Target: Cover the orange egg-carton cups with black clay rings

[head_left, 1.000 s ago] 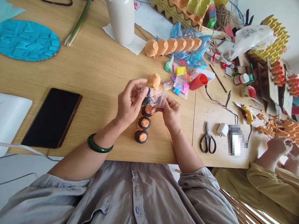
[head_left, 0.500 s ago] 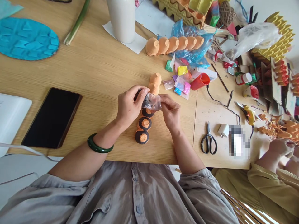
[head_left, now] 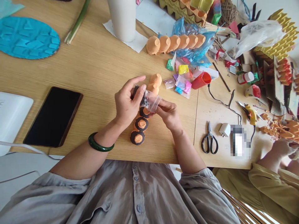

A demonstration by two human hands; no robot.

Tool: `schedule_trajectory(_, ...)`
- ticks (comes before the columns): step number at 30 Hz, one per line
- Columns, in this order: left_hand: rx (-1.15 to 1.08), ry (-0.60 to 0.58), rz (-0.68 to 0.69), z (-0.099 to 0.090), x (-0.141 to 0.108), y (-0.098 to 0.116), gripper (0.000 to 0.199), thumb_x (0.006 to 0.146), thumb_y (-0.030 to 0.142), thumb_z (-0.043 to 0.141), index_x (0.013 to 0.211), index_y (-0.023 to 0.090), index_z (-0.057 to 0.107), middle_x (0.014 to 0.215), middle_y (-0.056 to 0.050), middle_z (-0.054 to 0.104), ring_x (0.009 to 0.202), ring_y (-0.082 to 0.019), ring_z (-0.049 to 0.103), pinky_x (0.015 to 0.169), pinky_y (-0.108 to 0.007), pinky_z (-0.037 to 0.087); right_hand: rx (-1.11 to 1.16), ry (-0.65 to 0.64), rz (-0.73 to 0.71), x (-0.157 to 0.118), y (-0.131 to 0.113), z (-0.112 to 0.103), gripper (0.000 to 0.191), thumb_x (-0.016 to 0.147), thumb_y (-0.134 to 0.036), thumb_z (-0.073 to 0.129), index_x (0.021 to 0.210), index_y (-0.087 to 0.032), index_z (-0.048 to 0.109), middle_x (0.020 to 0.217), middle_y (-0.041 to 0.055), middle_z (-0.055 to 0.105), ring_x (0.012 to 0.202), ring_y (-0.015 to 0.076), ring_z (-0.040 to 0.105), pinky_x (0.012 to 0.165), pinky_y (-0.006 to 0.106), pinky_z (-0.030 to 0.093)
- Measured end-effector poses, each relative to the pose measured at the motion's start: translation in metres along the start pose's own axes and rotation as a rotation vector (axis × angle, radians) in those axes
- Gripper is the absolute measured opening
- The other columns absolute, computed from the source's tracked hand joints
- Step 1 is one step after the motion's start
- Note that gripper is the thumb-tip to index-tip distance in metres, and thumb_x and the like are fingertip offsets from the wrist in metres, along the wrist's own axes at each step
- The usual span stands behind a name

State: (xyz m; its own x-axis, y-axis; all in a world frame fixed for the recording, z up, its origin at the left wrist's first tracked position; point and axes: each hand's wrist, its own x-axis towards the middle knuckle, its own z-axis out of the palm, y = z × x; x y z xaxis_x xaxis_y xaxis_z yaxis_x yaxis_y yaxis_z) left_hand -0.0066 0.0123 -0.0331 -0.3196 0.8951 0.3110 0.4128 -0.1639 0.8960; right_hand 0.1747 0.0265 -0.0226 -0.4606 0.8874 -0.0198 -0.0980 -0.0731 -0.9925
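Note:
A small clear plastic bag (head_left: 153, 102) with a soft black lump in it, which looks like modelling clay, is stretched between my hands. My left hand (head_left: 127, 102) grips the black end between thumb and fingers, its index finger lifted off. At the other end, my right hand (head_left: 169, 115) pinches the bag's clear edge. Beneath them an orange-painted strip of egg-carton cups (head_left: 141, 124) lies on the table; its nearer cups carry black rings around orange centres. The bag and my hands cover the strip's middle.
A second orange cup strip (head_left: 174, 43) lies further back, by small coloured packets (head_left: 183, 69) and a red cup (head_left: 201, 80). Scissors (head_left: 209, 140) and a white plug (head_left: 224, 130) are on the right, a phone (head_left: 53, 116) on the left. Another person's hand (head_left: 281, 147) is at far right.
My left index finger has lifted from the bag. The bag's clear end has swung down with my right hand and shows more. The near end of the cup strip has shifted slightly left.

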Motion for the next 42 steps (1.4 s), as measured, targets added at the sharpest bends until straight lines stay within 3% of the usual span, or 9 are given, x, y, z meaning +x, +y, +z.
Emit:
schedule_trajectory(3, 0.073, 0.039, 0.052, 0.0, -0.001, 0.003, 0.046, 0.115, 0.062, 0.053, 0.137, 0.029, 0.077, 0.072, 0.002, 0.066, 0.065, -0.017, 0.065, 0.068, -0.03, 0.054, 0.03, 0.005, -0.006, -0.001, 0.0, 0.005, 0.036, 0.09, -0.06, 0.093, 0.114, -0.034, 0.092, 0.129, 0.0011, 0.087, 0.079, 0.0166, 0.078, 0.07, 0.033, 0.076)
schedule_trajectory(6, 0.105, 0.056, 0.097, 0.001, -0.003, 0.007, 0.046, 0.116, 0.059, 0.05, 0.135, 0.027, 0.076, 0.087, -0.003, 0.079, 0.07, -0.017, 0.07, 0.073, -0.029, 0.055, 0.006, 0.014, 0.001, -0.003, 0.001, 0.013, 0.04, 0.089, -0.06, 0.094, 0.117, -0.031, 0.091, 0.123, 0.0018, 0.086, 0.077, 0.0152, 0.076, 0.07, 0.033, 0.076)
schedule_trajectory(12, 0.159, 0.086, 0.127, 0.001, -0.006, 0.008, 0.046, 0.118, 0.057, 0.045, 0.134, 0.027, 0.077, 0.105, -0.007, 0.086, 0.077, -0.018, 0.076, 0.076, -0.029, 0.057, -0.138, 0.081, -0.096, -0.011, 0.008, 0.026, 0.046, 0.094, -0.068, 0.084, 0.112, -0.026, 0.086, 0.114, 0.0049, 0.079, 0.092, 0.0178, 0.075, 0.074, 0.03, 0.074)
schedule_trajectory(18, 0.184, 0.085, 0.122, 0.0, -0.008, 0.01, 0.044, 0.118, 0.051, 0.045, 0.131, 0.026, 0.079, 0.104, -0.006, 0.087, 0.081, -0.018, 0.078, 0.074, -0.028, 0.056, -0.221, 0.112, -0.13, -0.015, 0.015, 0.031, 0.045, 0.102, -0.069, 0.075, 0.119, -0.028, 0.082, 0.112, 0.0051, 0.073, 0.092, 0.0186, 0.072, 0.074, 0.031, 0.073)
schedule_trajectory(23, 0.081, 0.007, 0.064, 0.002, -0.008, 0.016, 0.037, 0.115, 0.046, 0.053, 0.126, 0.027, 0.083, 0.092, -0.003, 0.084, 0.073, -0.017, 0.072, 0.071, -0.029, 0.057, -0.267, 0.049, -0.159, -0.012, 0.009, 0.023, 0.044, 0.101, -0.069, 0.077, 0.113, -0.028, 0.083, 0.108, 0.0057, 0.066, 0.095, 0.0197, 0.068, 0.072, 0.031, 0.072)
schedule_trajectory(27, -0.077, -0.086, -0.05, 0.0, -0.001, 0.014, 0.034, 0.111, 0.046, 0.059, 0.118, 0.025, 0.085, 0.078, -0.001, 0.077, 0.062, -0.015, 0.065, 0.059, -0.027, 0.052, -0.244, 0.037, -0.16, -0.007, 0.004, 0.018, 0.047, 0.097, -0.071, 0.079, 0.109, -0.026, 0.082, 0.118, 0.0089, 0.065, 0.111, 0.0231, 0.068, 0.076, 0.031, 0.074)
schedule_trajectory(30, -0.107, -0.127, -0.097, -0.002, 0.005, 0.01, 0.034, 0.11, 0.047, 0.061, 0.116, 0.025, 0.085, 0.078, -0.001, 0.076, 0.064, -0.015, 0.066, 0.058, -0.026, 0.052, -0.26, 0.08, -0.165, -0.005, 0.004, 0.018, 0.051, 0.095, -0.074, 0.08, 0.107, -0.024, 0.081, 0.128, 0.0108, 0.064, 0.122, 0.0253, 0.066, 0.082, 0.033, 0.075)
schedule_trajectory(35, -0.078, -0.072, -0.07, -0.001, 0.007, 0.004, 0.034, 0.112, 0.046, 0.059, 0.116, 0.024, 0.085, 0.083, -0.002, 0.078, 0.068, -0.016, 0.068, 0.062, -0.027, 0.055, -0.33, 0.167, -0.243, -0.006, 0.009, 0.018, 0.041, 0.102, -0.065, 0.077, 0.111, -0.026, 0.082, 0.135, 0.0102, 0.062, 0.118, 0.0215, 0.067, 0.082, 0.03, 0.072)
schedule_trajectory(42, -0.075, -0.021, -0.069, -0.002, 0.006, 0.006, 0.029, 0.109, 0.037, 0.061, 0.114, 0.022, 0.086, 0.089, -0.003, 0.082, 0.074, -0.015, 0.072, 0.067, -0.025, 0.056, -0.364, 0.156, -0.283, -0.006, 0.009, 0.016, 0.035, 0.104, -0.059, 0.077, 0.11, -0.024, 0.081, 0.137, 0.0104, 0.06, 0.117, 0.0211, 0.067, 0.082, 0.031, 0.071)
